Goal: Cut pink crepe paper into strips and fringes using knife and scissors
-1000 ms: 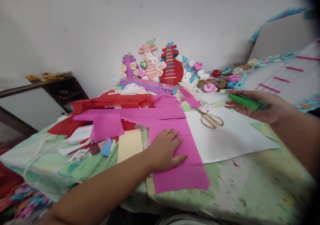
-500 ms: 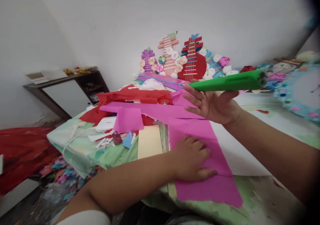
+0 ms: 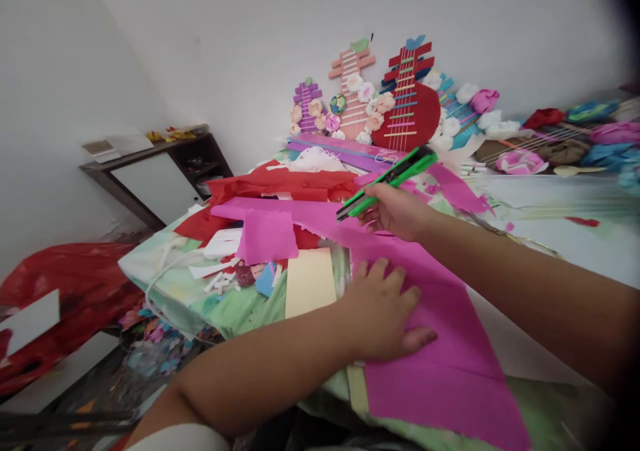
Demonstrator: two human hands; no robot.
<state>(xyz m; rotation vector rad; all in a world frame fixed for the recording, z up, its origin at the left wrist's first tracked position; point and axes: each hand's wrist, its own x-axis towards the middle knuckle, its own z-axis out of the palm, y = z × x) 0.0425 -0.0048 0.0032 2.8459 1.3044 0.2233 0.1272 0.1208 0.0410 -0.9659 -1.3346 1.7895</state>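
Note:
Bright pink paper [image 3: 440, 377] lies across the table, its lower part spread toward the front edge. My left hand [image 3: 383, 311] rests flat on it, palm down with fingers apart, holding nothing. Above the paper, my right hand [image 3: 393, 211] holds a green and black cutter [image 3: 387, 183], which slants from lower left to upper right. Whether its blade is out cannot be made out. A cream strip of card [image 3: 311, 284] lies just left of my left hand, and another pale edge shows under the pink paper.
Red paper [image 3: 280, 184], white string [image 3: 317, 160] and small scraps lie at the left and back. Decorated instrument shapes, one a red guitar [image 3: 423, 117], lean against the wall. Scissors [image 3: 515, 237] lie right, partly behind my right arm. A low cabinet [image 3: 155, 184] stands left.
My right hand has turned and lowered, and the cutter now points down to the left, where it lay nearly level across the open fingers. My left hand stays on the paper. The view has shifted.

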